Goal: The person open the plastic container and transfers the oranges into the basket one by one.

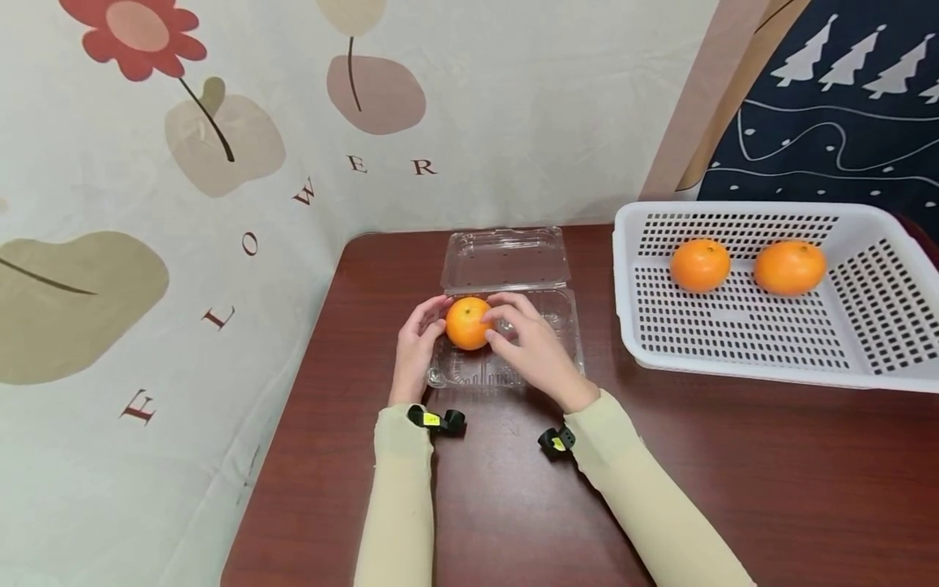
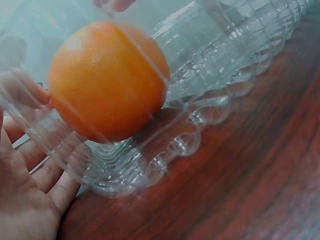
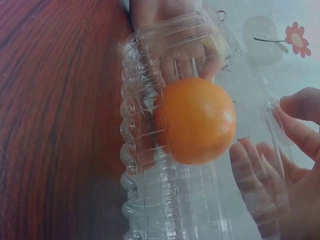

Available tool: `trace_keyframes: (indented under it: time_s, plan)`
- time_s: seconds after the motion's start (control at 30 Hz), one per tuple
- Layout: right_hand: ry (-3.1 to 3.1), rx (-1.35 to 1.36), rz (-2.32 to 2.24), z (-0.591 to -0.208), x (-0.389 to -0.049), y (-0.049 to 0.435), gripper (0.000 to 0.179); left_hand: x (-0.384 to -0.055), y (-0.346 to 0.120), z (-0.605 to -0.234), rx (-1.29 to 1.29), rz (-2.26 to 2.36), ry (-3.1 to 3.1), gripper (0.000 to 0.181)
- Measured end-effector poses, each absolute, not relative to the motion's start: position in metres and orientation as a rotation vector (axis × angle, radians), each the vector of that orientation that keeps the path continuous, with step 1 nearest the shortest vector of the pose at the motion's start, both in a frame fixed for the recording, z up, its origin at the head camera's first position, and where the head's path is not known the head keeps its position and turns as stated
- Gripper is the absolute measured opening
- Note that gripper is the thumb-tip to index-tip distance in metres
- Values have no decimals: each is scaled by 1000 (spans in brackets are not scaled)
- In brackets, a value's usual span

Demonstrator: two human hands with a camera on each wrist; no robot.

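An orange (image 1: 469, 324) sits in the left part of a clear plastic clamshell box (image 1: 506, 371), whose lid (image 1: 506, 259) lies folded back behind it. My left hand (image 1: 418, 342) is at the box's left wall, fingers extended along it and thumb beside the orange. Through the clear plastic, the left wrist view shows the fingers of this left hand (image 2: 30, 185) spread outside the wall. My right hand (image 1: 531, 342) hovers over the box with loosely bent fingers near the orange's right side. In the right wrist view, a gap shows between this right hand (image 3: 280, 175) and the orange (image 3: 197, 120).
A white perforated basket (image 1: 734, 371) stands to the right on the brown table (image 1: 484, 505), with two more oranges (image 1: 700, 266) inside. Behind the table hangs a printed cloth (image 1: 513, 122). Each wrist wears a small black camera strap (image 1: 438, 420).
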State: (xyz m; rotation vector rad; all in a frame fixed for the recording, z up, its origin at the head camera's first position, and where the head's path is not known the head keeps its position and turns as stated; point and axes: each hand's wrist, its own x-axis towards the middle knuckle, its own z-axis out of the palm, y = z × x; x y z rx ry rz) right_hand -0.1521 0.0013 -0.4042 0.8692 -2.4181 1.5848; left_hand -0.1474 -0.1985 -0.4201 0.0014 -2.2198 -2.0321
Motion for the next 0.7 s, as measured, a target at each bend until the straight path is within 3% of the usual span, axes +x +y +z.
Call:
trace_keyframes:
  time_s: [0.7]
  plan:
    - [-2535,768,1544,-404,-156,-3,20,-147,-200,-419,3,-2025,-2231,35]
